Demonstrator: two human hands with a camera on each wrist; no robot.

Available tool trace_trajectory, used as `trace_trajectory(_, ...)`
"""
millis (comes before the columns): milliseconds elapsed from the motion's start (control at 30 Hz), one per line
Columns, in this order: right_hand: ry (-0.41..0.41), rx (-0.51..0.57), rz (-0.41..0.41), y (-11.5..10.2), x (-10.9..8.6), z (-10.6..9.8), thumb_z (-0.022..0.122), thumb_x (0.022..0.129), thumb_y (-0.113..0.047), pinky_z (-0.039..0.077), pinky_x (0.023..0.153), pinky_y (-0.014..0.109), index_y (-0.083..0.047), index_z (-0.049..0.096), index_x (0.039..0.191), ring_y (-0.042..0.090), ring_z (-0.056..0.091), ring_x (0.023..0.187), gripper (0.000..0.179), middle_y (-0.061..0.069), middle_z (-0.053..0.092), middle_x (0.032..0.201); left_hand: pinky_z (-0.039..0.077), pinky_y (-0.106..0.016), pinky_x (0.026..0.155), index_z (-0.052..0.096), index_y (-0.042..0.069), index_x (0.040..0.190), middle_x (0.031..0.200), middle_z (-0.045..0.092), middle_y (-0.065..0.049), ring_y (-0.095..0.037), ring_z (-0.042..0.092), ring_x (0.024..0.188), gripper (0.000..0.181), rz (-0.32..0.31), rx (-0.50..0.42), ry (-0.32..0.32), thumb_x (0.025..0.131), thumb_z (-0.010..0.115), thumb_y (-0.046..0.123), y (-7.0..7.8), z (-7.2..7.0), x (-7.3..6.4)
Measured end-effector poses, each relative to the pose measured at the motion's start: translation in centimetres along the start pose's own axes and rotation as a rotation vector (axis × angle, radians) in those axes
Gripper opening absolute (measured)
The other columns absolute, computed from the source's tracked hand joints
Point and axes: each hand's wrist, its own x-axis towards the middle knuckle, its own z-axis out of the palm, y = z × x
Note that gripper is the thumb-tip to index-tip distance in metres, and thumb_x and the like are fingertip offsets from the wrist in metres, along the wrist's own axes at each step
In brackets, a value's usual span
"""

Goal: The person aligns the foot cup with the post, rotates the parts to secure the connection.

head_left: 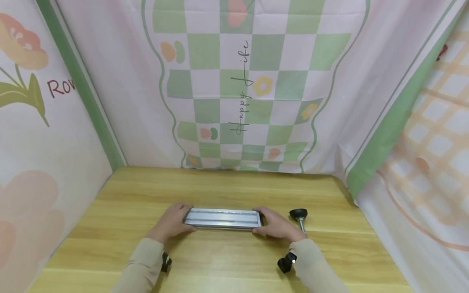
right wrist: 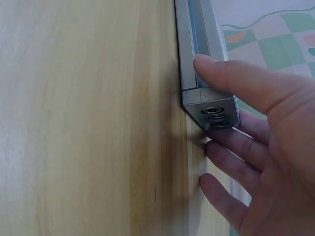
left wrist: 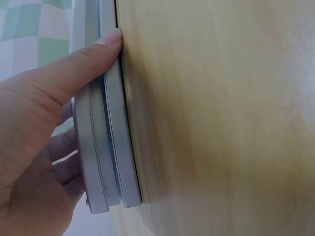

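A slotted aluminium profile lies crosswise on the wooden table, its long grooves running left to right. At its left end, my left hand grips it, thumb along the near side and fingers round the far side. My right hand holds the other end between thumb and fingers. In the right wrist view a metal end plate with screw heads in it caps that end; the thumb presses over the groove and the lower fingers are spread. In the left wrist view the thumb crosses the profile's grooved side.
A levelling foot with a round black base and a metal threaded stem stands base-up just right of my right hand. The wooden table meets patterned curtains at the back and sides. Black wrist cameras sit at both cuffs.
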Motion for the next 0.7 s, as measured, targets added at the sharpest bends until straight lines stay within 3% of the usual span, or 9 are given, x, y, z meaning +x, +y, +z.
trace_trajectory(233, -0.011, -0.016, -0.022, 0.1, 0.0, 0.1, 0.077, 0.091, -0.029, 0.037, 0.11, 0.057, 0.002, 0.043, 0.146, 0.039, 0.046, 0.133, 0.071, 0.02, 0.05, 0.142, 0.04, -0.054, 0.108, 0.054, 0.0, 0.141, 0.134, 0.056, -0.023, -0.04, 0.051, 0.124, 0.084, -0.015, -0.019, -0.012, 0.076, 0.087, 0.041, -0.3, 0.2, 0.1)
trace_trajectory(500, -0.033, 0.036, -0.023, -0.1, -0.2, -0.2, 0.074, 0.093, -0.03, 0.037, 0.109, 0.058, 0.002, 0.043, 0.146, 0.038, 0.045, 0.133, 0.069, 0.018, 0.05, 0.141, 0.046, -0.052, 0.101, 0.062, 0.002, 0.131, 0.125, 0.062, -0.02, -0.036, 0.058, 0.114, 0.078, 0.063, 0.003, 0.03, 0.072, 0.088, 0.045, -0.9, 0.1, 0.0)
trace_trajectory(700, -0.032, 0.06, -0.004, -0.5, -0.2, -0.9, 0.075, 0.093, -0.031, 0.041, 0.106, 0.057, -0.002, 0.045, 0.145, 0.036, 0.049, 0.129, 0.067, 0.015, 0.053, 0.138, 0.047, -0.053, 0.1, 0.061, 0.002, 0.133, 0.125, 0.061, -0.02, -0.036, 0.057, 0.113, 0.078, 0.072, -0.036, 0.032, 0.073, 0.088, 0.044, -0.8, -0.5, -0.1)
